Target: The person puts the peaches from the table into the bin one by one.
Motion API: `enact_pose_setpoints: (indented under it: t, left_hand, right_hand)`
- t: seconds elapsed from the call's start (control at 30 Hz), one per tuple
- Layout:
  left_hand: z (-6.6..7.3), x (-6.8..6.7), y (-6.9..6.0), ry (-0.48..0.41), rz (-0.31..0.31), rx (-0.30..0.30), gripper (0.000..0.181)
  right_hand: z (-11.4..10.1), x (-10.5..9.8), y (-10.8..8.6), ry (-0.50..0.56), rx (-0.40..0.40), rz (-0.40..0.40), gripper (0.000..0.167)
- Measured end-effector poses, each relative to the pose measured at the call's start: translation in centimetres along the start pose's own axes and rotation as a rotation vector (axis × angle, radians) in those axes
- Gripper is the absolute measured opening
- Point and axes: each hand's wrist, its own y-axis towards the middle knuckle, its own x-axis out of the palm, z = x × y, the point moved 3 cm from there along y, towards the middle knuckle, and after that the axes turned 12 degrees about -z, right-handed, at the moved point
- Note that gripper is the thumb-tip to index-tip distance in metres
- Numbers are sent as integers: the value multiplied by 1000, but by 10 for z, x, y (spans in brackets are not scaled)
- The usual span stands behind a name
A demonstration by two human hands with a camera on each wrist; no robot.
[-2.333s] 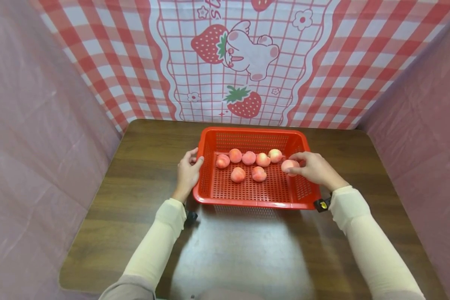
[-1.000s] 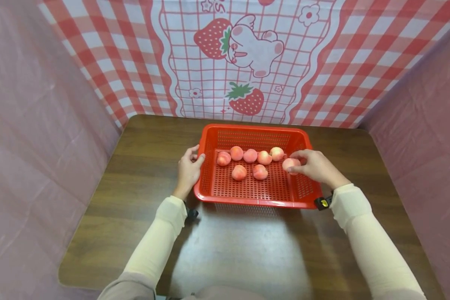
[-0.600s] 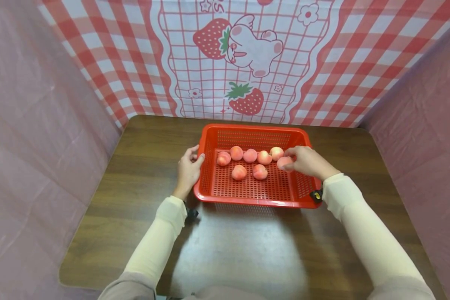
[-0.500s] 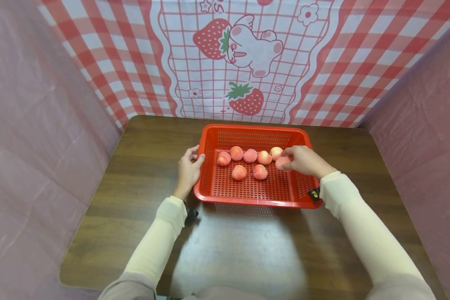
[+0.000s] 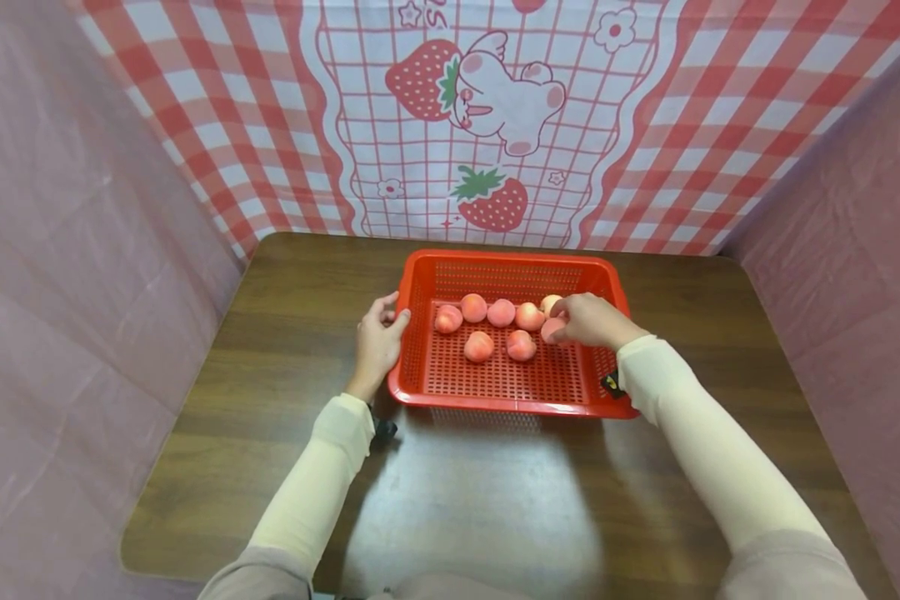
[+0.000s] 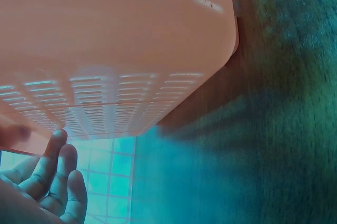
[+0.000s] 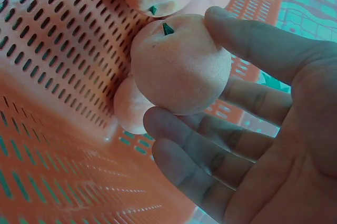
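A red plastic basket (image 5: pixel 487 403) with slotted walls sits on the table. My left hand (image 5: pixel 377 343) holds its left rim, thumb at the top edge; in the left wrist view the fingers (image 6: pixel 66 166) lie outside by the wall. Inside the basket my right hand (image 5: pixel 596 321) grips a peach (image 7: pixel 179 68) between thumb and fingers, its small green stem showing. Five peaches form a rough row along the back, among them a red one (image 5: pixel 473 307) and a paler one (image 5: pixel 552 304) partly hidden by my right hand. Two more, a left (image 5: pixel 478 347) and a right (image 5: pixel 521 346), lie in front.
The brown wooden table (image 5: pixel 270 350) surrounds the basket. Behind it hangs a checked cloth (image 5: pixel 232 125) with strawberry prints. Pink cloth (image 5: pixel 855 250) closes off both sides. A small black device (image 5: pixel 612 383) is strapped at my right wrist, near the basket's right wall.
My right hand has carried the held peach leftward from the right wall, closer to the other peaches. The left hand stays at the rim, and the basket keeps its place.
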Motion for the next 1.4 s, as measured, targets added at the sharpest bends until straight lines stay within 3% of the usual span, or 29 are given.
enact_pose_setpoints:
  t: [0.5, 0.73, 1.03, 1.4]
  left_hand:
    - [1, -1, -1, -8, 8, 14, 38]
    - [1, -1, -1, -18, 5, 13, 38]
    - [0, 0, -1, -32, 7, 7, 38]
    - [2, 0, -2, -26, 5, -1, 39]
  right_hand:
    - [4, 18, 20, -7, 3, -53, 37]
    - [8, 26, 28, 42, 13, -87, 32]
    - [9, 30, 30, 20, 51, -112, 41]
    - [7, 25, 26, 23, 29, -103, 29]
